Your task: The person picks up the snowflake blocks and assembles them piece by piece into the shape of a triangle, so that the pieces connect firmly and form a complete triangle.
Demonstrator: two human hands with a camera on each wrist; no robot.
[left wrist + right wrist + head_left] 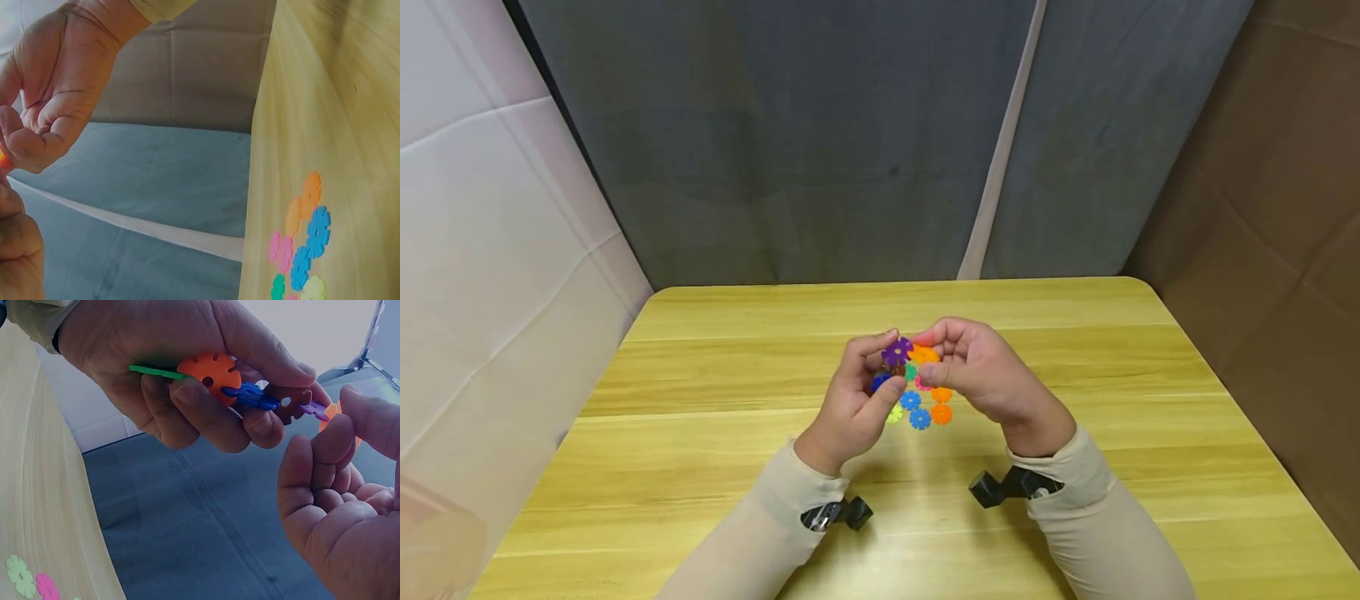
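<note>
Here, left hand (pixel 850 408) grips the disc chain (pixel 250 394), right hand (pixel 981 371) pinching its orange end.

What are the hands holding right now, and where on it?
Left hand grips the joined disc cluster along its length; right hand pinches the orange end disc.

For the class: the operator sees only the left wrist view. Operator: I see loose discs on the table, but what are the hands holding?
Observer: In the right wrist view, the left hand grips a chain of joined discs: green, orange, blue, brown, purple.
Operator: And the right hand?
Observer: The right hand pinches an orange disc at the chain's purple end.
Operator: Where are the hands?
Observer: In the head view, both are raised above the loose discs, near the middle of the table.
</note>
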